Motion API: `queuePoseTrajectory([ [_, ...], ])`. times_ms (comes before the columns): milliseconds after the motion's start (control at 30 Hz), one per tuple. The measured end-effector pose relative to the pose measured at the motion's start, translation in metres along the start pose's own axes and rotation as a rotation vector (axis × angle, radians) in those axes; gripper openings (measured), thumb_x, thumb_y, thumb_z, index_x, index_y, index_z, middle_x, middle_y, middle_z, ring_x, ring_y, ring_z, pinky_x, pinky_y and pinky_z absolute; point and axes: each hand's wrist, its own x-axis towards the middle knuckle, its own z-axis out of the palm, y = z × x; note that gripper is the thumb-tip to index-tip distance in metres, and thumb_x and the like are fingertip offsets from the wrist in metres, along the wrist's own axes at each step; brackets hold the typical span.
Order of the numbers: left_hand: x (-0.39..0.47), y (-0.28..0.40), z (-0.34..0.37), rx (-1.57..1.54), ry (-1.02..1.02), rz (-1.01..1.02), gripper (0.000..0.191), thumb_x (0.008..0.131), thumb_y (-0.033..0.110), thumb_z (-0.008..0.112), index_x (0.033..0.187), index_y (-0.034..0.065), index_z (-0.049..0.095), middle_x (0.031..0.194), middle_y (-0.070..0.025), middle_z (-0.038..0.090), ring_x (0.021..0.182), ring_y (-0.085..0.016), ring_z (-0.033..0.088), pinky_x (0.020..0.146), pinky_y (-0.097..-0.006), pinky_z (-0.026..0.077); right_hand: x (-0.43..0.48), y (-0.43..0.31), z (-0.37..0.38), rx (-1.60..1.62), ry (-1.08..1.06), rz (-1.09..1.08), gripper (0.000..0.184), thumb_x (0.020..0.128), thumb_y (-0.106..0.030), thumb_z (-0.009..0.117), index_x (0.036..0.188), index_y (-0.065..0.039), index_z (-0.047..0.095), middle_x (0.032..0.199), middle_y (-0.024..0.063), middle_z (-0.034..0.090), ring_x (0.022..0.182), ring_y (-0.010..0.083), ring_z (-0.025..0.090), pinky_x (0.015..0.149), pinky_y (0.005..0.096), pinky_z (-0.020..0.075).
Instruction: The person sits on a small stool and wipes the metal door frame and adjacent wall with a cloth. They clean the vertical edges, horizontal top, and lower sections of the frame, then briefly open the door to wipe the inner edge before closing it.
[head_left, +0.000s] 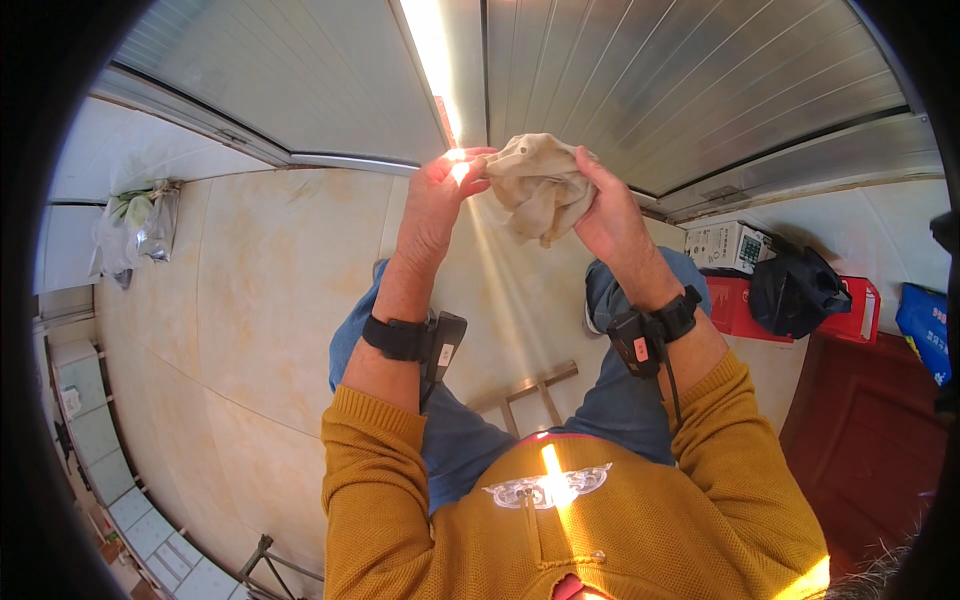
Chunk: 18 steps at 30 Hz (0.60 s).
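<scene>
A crumpled beige cloth (541, 184) with a small round hole or eyelet near its top is held up between both hands, above the floor and in front of the metal door panels. My left hand (448, 178) pinches the cloth's left edge between thumb and fingers, with sunlight on the fingertips. On the other side, my right hand (611, 206) grips the cloth's right side, its thumb on top and the other fingers partly hidden beneath. A black strapped device sits on each forearm.
Ribbed metal door panels (585, 82) stand ahead. Plastic bags with greens (139, 225) lie at the far left. At right are a white printed box (724, 246), a black bag (799, 292), red boxes (731, 307) and a blue package (924, 326). A metal frame (536, 386) shows between the legs.
</scene>
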Motion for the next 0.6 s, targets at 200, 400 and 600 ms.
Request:
queuePoseTrajectory([
  [200, 0.002, -0.006, -0.003, 0.049, -0.065, -0.133, 0.033, 0.092, 0.028, 0.052, 0.105, -0.0004, 0.061, 0.104, -0.0089, 0.063, 0.099, -0.018, 0.059, 0.086, -0.032, 0.048, 0.003, 0.0, -0.003, 0.052, 0.07, -0.011, 0.034, 0.097, -0.03, 0.044, 0.117, -0.003, 0.051, 0.116, 0.007, 0.056, 0.109, 0.0183, 0.051, 0.094, 0.0347, 0.0394],
  [400, 0.002, -0.013, -0.005, 0.12, 0.081, -0.148, 0.027, 0.092, 0.024, 0.05, 0.107, 0.0036, 0.059, 0.104, -0.0042, 0.062, 0.097, -0.017, 0.061, 0.082, -0.0304, 0.048, 0.003, -0.002, -0.006, 0.112, 0.024, -0.015, 0.03, 0.097, -0.025, 0.045, 0.114, -0.001, 0.053, 0.111, 0.0063, 0.057, 0.105, 0.017, 0.053, 0.093, 0.0323, 0.0402],
  [600, 0.01, -0.021, -0.02, 0.236, 0.225, -0.035, 0.026, 0.09, 0.017, 0.055, 0.112, 0.0042, 0.058, 0.103, -0.004, 0.061, 0.092, -0.017, 0.063, 0.078, -0.0284, 0.05, 0.004, -0.003, -0.006, 0.082, 0.001, -0.005, 0.032, 0.094, -0.021, 0.048, 0.117, 0.001, 0.053, 0.114, 0.0067, 0.058, 0.105, 0.0167, 0.054, 0.092, 0.0305, 0.0419],
])
